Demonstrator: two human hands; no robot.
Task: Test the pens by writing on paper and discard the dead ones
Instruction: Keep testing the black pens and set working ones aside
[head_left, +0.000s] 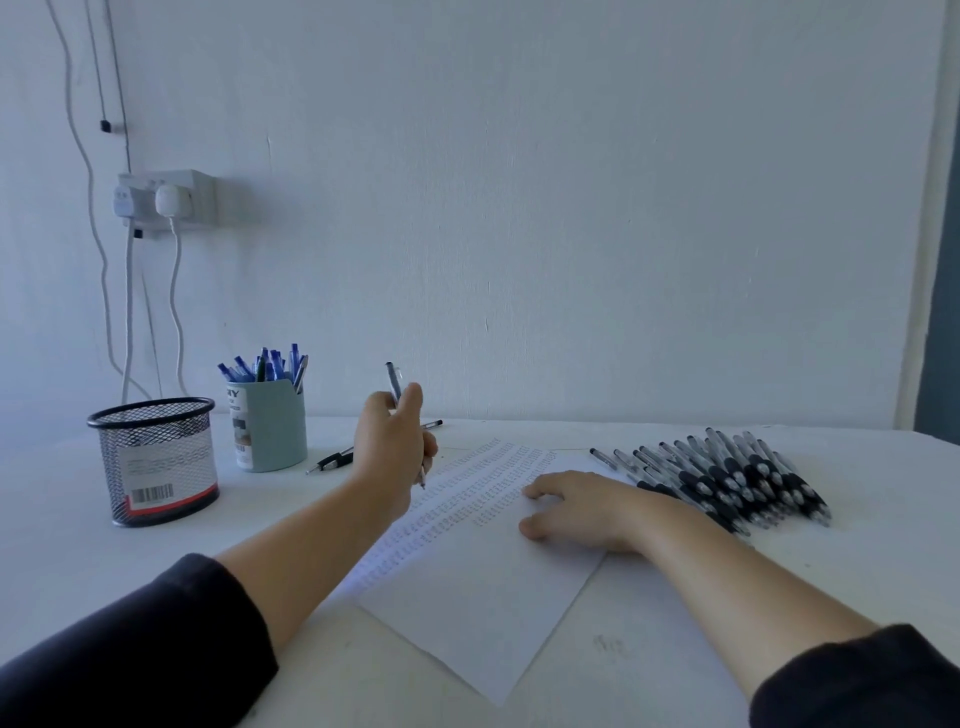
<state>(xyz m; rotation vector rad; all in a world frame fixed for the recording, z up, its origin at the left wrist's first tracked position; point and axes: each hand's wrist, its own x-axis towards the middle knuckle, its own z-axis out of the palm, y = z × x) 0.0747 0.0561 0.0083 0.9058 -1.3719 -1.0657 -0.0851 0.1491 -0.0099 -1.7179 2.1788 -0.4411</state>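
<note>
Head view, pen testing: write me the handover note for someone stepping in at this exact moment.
Left hand grips a pen, tip at the paper. Right hand rests flat on the paper, holding nothing.
Pile of black pens lies right of the paper. Two loose pens lie by the teal cup of blue pens; the mesh cup stands furthest left.
Done: many rows of test marks.
Left: the held pen and, apparently, the pile; which cup takes dead pens is unclear.

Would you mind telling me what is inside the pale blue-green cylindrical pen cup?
The pale blue-green cylindrical pen cup holds a bunch of blue-capped pens, only their upper ends showing above the rim. Their lower parts and the cup's bottom are hidden by its wall.
</note>
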